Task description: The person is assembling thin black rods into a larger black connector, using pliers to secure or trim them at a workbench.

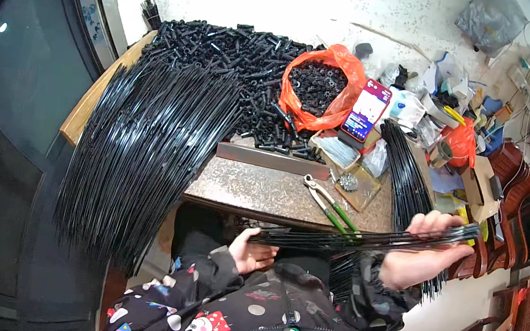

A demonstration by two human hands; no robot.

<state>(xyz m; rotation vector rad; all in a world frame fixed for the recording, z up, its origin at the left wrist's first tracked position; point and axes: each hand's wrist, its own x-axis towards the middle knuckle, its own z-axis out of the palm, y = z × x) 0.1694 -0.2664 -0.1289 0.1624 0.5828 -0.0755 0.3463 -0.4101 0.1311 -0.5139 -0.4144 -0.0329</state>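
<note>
A bundle of thin black rods point(335, 241) lies level across my lap, just off the table's front edge. Near its right end, the fingers and thumb of my right hand point(420, 256) are wrapped round it. At the other end, my left hand point(253, 252) has its fingers stretched out, with the rod tips against the palm by the thumb. Green-handled pliers point(330, 205) lie on the table above the bundle. More black rods point(409, 175) hang over the table edge beside my right hand. A large spread of such rods point(144, 155) drapes off the table's left side.
Short black tubular parts point(220, 51) are heaped at the back of the table point(235, 185). An orange plastic bag point(341, 58) holds small dark pieces. A lit phone point(367, 112) leans beside it. A metal bar point(272, 160) lies near the front; clutter and chairs point(508, 193) stand right.
</note>
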